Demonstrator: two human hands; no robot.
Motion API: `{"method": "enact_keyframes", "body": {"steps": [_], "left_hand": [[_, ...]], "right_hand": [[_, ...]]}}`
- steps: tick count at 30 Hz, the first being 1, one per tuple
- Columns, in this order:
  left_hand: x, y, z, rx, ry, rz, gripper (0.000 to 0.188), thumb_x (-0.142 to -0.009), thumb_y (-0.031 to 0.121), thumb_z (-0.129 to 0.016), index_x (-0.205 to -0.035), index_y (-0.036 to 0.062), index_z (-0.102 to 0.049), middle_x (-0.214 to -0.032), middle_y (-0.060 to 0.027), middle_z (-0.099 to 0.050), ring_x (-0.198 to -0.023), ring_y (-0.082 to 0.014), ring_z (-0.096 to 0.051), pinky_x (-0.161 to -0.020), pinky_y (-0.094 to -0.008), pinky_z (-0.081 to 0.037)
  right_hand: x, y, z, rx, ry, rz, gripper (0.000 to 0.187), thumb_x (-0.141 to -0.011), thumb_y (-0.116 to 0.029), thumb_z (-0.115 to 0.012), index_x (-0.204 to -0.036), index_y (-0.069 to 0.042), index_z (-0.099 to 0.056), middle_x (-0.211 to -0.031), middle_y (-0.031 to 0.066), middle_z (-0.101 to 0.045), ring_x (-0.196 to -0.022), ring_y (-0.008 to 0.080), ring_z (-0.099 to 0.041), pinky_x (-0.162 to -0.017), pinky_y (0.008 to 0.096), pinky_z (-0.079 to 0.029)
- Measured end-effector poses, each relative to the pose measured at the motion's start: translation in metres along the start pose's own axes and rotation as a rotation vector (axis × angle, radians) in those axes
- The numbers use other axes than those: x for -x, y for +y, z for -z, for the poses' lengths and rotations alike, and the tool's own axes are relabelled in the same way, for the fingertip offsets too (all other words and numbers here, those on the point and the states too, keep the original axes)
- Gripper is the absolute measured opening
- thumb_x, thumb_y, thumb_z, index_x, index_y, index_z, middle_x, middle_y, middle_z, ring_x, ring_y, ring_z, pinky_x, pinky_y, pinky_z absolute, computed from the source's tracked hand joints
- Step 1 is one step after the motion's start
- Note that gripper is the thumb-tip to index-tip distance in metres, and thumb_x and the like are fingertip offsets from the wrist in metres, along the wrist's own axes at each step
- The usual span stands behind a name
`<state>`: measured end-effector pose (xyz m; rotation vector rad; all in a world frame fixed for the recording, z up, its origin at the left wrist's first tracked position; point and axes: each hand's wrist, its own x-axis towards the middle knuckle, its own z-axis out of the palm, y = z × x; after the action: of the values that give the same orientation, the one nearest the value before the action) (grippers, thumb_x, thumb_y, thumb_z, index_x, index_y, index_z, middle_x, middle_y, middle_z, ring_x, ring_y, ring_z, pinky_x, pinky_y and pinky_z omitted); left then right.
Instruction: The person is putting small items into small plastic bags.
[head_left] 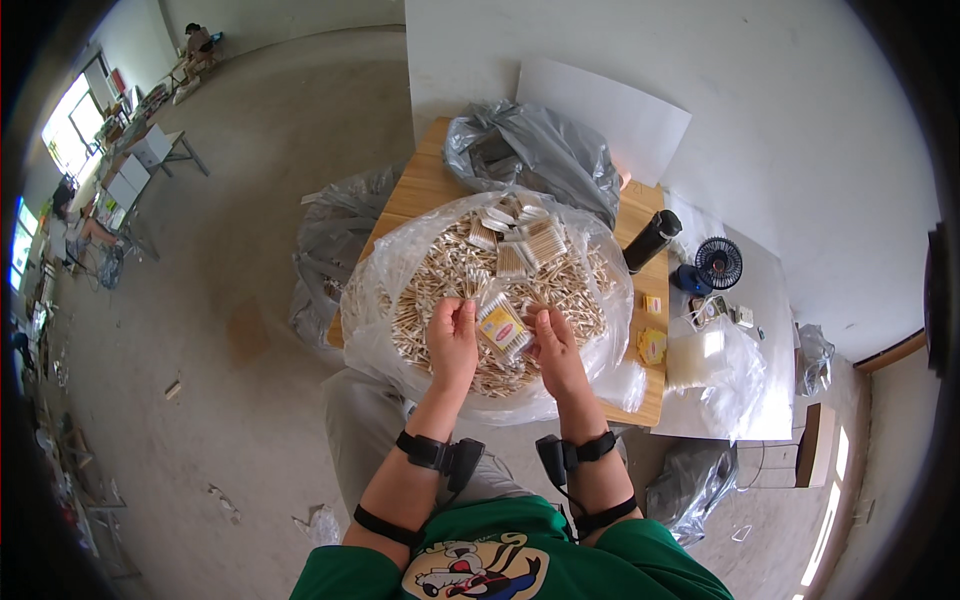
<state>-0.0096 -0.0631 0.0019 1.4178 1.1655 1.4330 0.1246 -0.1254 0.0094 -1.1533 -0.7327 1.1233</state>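
Observation:
A clear plastic pack of cotton swabs (503, 328) with a yellow and red label is held tilted over a large heap of loose cotton swabs (425, 290). My right hand (556, 352) grips its right edge between thumb and fingers. At the pack's left side my left hand (453, 340) is closed in a pinch. Swab tips show around those fingertips, but I cannot tell which of them, if any, it holds. The heap fills a big clear plastic bag (372, 312), opened wide. Several filled packs (545, 240) lie on the heap's far side.
The bag rests on a wooden table (432, 160) with a grey plastic bag (530, 150) at its far end. To the right stand a black bottle (652, 241), yellow labels (652, 346), a small fan (718, 262) and clear plastic bags (700, 360). Other people sit far left.

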Motion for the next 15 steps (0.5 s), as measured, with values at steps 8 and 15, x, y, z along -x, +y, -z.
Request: {"method": "enact_keyframes", "body": {"steps": [8, 15], "left_hand": [[0.008, 0.007, 0.005, -0.229, 0.074, -0.1, 0.014, -0.092, 0.015, -0.053, -0.088, 0.0017, -0.05, -0.069, -0.0106, -0.057, -0.057, -0.0205, -0.053, -0.056, -0.0333, -0.043], [0.007, 0.001, 0.017, 0.092, -0.109, 0.115, 0.02, -0.094, 0.021, -0.052, -0.088, 0.0022, -0.05, -0.074, -0.0074, -0.058, -0.065, -0.0154, -0.055, -0.059, -0.0301, -0.044]], "right_hand": [[0.017, 0.003, -0.014, -0.249, 0.015, -0.126, 0.041, -0.096, -0.04, -0.044, -0.114, -0.003, -0.042, -0.088, 0.0074, -0.056, -0.066, 0.0146, -0.057, -0.057, 0.0295, -0.054], [0.007, -0.008, -0.009, -0.032, 0.038, -0.067, 0.031, -0.085, -0.009, -0.064, -0.11, -0.003, -0.047, -0.083, 0.0019, -0.056, -0.064, 0.0077, -0.053, -0.052, 0.0213, -0.046]]}}
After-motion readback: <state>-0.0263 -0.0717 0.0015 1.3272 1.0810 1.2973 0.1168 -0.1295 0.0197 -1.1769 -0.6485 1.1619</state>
